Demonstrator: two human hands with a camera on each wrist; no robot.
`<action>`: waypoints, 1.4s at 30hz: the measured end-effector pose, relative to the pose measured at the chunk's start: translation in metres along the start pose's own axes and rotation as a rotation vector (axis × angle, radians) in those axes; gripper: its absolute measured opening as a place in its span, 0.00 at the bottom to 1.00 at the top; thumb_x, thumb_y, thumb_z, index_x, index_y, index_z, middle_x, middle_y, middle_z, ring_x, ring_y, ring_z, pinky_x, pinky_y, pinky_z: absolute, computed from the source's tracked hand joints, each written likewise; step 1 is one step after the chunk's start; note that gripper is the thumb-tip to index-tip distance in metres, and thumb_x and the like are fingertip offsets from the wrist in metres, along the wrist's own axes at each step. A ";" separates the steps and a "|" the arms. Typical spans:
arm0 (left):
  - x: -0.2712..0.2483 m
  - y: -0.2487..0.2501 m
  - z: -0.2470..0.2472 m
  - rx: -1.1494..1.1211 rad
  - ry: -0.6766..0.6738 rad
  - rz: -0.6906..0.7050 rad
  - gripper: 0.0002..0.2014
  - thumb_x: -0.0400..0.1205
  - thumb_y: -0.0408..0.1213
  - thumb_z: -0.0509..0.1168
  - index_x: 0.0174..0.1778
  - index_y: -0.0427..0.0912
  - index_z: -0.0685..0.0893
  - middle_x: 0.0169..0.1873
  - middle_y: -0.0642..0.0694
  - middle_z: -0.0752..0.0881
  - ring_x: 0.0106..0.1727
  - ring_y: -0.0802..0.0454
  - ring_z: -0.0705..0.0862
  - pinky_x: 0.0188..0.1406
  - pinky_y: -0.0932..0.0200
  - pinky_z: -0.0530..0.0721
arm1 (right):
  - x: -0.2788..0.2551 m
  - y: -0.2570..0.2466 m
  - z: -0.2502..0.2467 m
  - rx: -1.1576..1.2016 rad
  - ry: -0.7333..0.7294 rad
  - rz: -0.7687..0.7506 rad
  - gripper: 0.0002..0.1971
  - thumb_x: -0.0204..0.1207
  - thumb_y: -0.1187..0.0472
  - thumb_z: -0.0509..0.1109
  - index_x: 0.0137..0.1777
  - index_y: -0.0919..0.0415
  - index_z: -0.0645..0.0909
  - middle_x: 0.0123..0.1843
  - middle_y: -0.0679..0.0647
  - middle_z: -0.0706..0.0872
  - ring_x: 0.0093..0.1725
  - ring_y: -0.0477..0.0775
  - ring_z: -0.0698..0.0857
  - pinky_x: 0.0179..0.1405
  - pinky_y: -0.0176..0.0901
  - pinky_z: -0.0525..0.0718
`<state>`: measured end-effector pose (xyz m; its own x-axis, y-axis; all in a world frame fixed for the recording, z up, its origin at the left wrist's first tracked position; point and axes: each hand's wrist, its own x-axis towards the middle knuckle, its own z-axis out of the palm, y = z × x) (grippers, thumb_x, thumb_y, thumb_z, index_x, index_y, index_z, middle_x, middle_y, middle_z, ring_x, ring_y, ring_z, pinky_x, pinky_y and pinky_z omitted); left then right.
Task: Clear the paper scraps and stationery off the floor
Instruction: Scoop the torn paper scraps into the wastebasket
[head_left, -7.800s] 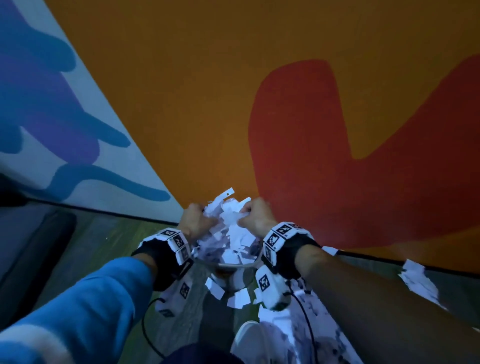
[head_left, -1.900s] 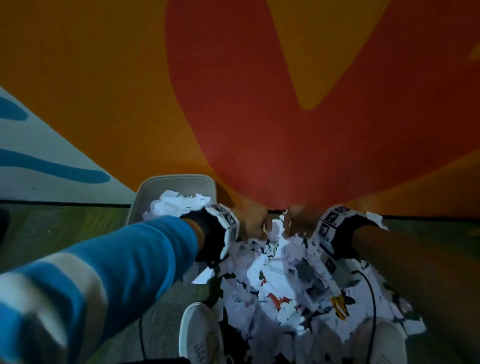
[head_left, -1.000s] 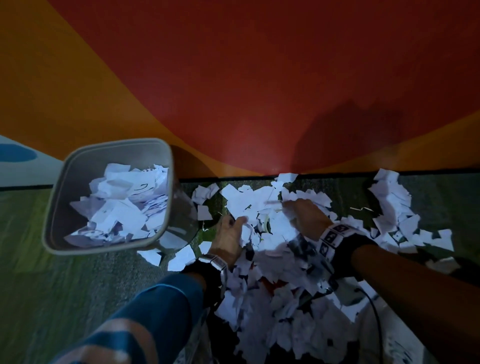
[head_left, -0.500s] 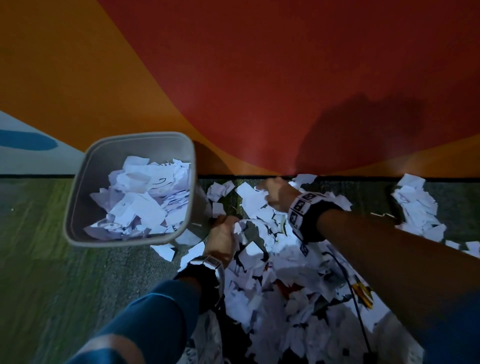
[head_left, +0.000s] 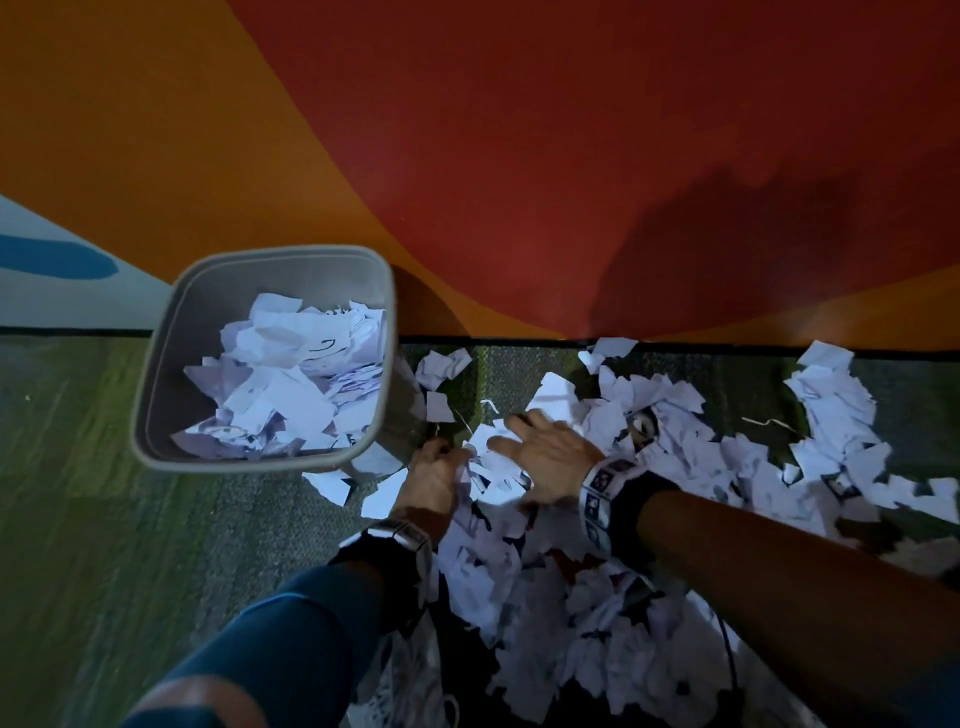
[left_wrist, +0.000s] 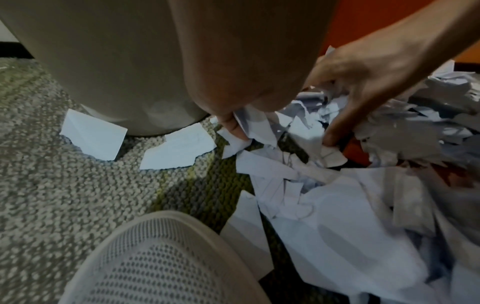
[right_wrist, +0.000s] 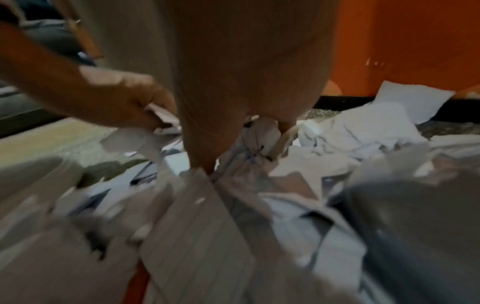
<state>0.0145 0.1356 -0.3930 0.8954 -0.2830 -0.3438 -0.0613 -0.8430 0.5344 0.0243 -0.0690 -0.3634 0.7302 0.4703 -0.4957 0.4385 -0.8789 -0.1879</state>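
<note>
On the carpet beside the bin (head_left: 260, 358), paper scraps (head_left: 545, 597) are heaped. Scraps are pinched by the left hand (head_left: 434, 480); the right hand (head_left: 545, 462) is spread flat on them. Light, limp, easily scattered: a two-sided scoop from underneath is judged best.

It looked like an office or playroom: looped carpet (head_left: 156, 519), a bright mural wall (head_left: 519, 156), a wastebasket (head_left: 171, 332).

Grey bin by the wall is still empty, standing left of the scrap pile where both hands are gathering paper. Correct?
Not quite: the head view shows the grey bin already holding paper scraps. It does stand left of the pile, where the left hand and right hand gather.
</note>
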 end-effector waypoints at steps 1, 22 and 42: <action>-0.002 0.005 -0.003 0.013 -0.010 -0.023 0.26 0.70 0.17 0.67 0.63 0.40 0.88 0.67 0.32 0.79 0.68 0.31 0.78 0.71 0.48 0.75 | -0.004 -0.005 0.002 -0.009 0.032 -0.019 0.35 0.73 0.48 0.75 0.77 0.52 0.66 0.71 0.58 0.68 0.70 0.64 0.67 0.55 0.57 0.80; -0.092 0.161 -0.217 0.045 -0.059 0.129 0.16 0.81 0.22 0.58 0.53 0.40 0.90 0.51 0.39 0.90 0.52 0.40 0.86 0.52 0.50 0.84 | -0.128 -0.011 -0.200 0.927 0.255 0.458 0.09 0.65 0.65 0.83 0.39 0.65 0.86 0.27 0.52 0.80 0.24 0.49 0.78 0.22 0.33 0.72; -0.089 0.068 -0.334 -0.310 0.247 -0.286 0.24 0.76 0.44 0.70 0.70 0.44 0.82 0.54 0.38 0.90 0.47 0.44 0.90 0.36 0.56 0.90 | -0.026 -0.155 -0.276 1.047 0.388 0.246 0.22 0.72 0.52 0.80 0.63 0.60 0.83 0.56 0.53 0.85 0.51 0.56 0.85 0.52 0.48 0.84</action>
<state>0.0779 0.2564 -0.0677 0.9374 0.0882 -0.3369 0.3027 -0.6845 0.6632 0.0825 0.0768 -0.0873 0.9282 0.1093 -0.3557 -0.2577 -0.5006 -0.8264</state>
